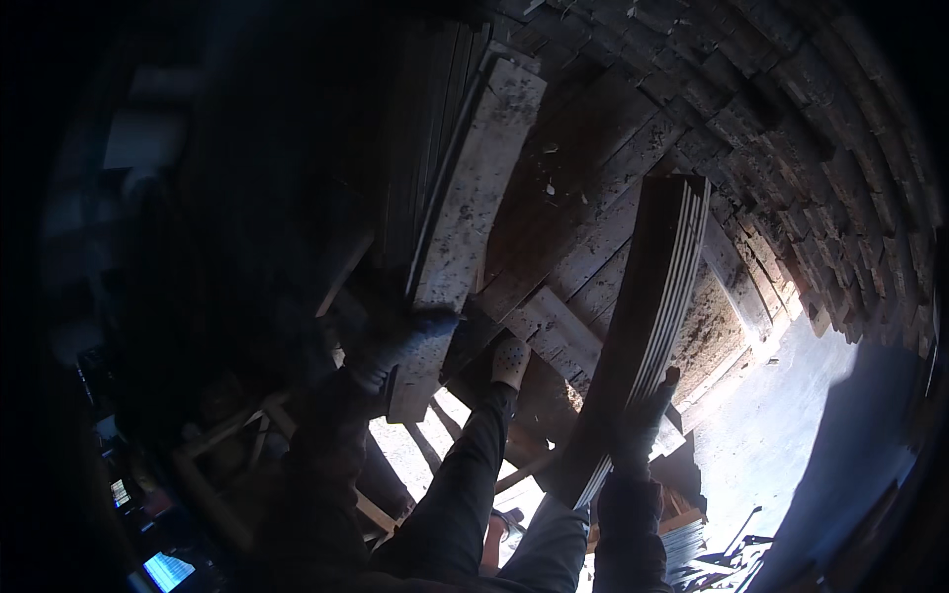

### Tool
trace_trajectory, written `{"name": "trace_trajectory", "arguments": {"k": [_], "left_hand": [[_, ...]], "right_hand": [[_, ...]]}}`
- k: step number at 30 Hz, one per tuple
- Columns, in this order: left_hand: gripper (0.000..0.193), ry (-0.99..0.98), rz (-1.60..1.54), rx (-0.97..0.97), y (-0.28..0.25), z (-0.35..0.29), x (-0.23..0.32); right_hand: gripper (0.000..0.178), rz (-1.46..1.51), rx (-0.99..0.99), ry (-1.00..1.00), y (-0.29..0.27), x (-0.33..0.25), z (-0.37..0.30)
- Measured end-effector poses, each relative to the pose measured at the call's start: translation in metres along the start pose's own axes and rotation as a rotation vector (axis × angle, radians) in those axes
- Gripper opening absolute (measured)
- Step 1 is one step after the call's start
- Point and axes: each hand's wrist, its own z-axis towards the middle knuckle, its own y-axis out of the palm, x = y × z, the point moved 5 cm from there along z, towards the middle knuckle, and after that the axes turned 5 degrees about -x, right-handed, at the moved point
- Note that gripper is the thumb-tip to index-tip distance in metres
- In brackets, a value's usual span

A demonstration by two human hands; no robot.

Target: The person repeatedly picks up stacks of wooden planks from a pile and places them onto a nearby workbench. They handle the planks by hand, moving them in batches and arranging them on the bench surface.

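Note:
My left hand (388, 354), in what looks like a glove, grips a long pale wooden board (473, 188) near its lower end. The thumb lies across its speckled face, and a darker edge shows along its left side. On the right, my right hand (641, 427) is wrapped round the lower part of a bundle of thin boards (638, 326). Several pale edges show side by side along the bundle's right side, while its broad face is dark. Both loads stand tilted and apart from each other. Shadow hides most of the left hand's fingers.
A high stack of rough boards (791, 148) curves along the right. More planks (593, 237) lie crosswise ahead of my shoe (511, 361). A wooden frame (232, 430) stands lower left, near a small lit screen (168, 571). Scrap pieces (727, 563) lie lower right, beside sunlit floor (766, 415).

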Motion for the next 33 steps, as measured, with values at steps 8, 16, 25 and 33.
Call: {"name": "trace_trajectory", "arguments": {"k": [8,16,25,33], "left_hand": [[0.055,0.008,-0.226,0.496,-0.296,0.067,-0.036],[0.060,0.037,-2.325,0.086,-0.217,0.175,-0.088],[0.065,0.249,-1.726,0.200,-0.276,0.184,-0.161],[0.057,-0.031,-2.645,-0.002,-0.301,0.189,-0.201]], "right_hand": [[0.129,-0.390,-0.242,0.390,0.219,-0.140,0.230],[0.137,0.097,-0.309,0.381,0.242,-0.052,0.239],[0.132,-1.199,-0.561,0.578,0.079,0.044,0.027],[0.071,-1.157,-0.389,0.362,-0.018,0.093,-0.024]]}}
